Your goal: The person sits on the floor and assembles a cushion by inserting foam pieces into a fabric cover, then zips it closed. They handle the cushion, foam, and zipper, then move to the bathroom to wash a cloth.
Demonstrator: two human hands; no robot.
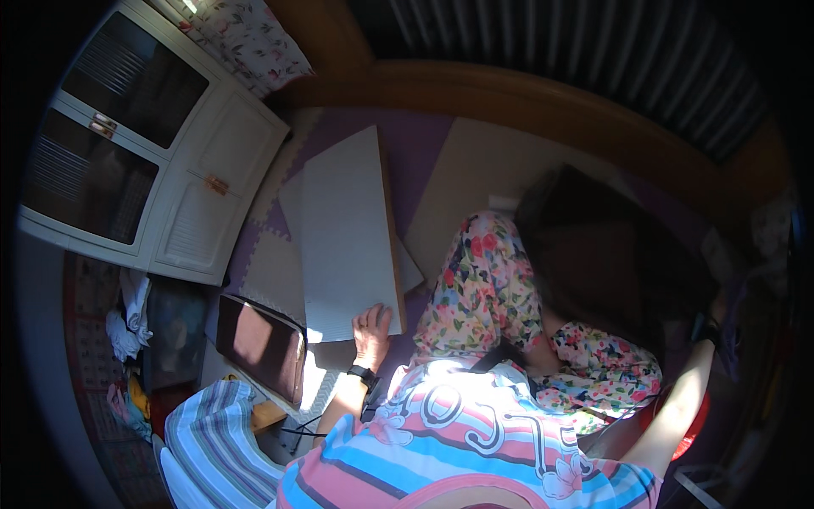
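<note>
Matting [475, 157] flanks the board [348, 229]; left hand [371, 332] unclenched on edge, right hand [719, 307]: cannot tell.

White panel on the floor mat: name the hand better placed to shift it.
Probably the left: the left hand rests on the near end of the white panel. The right hand, shadowed, is across the body, beside the dark object.

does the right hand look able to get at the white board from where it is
Probably not without shifting: the right hand is in shadow beside the dark bulky item, and the legs in floral trousers lie between that hand and the white board.
</note>
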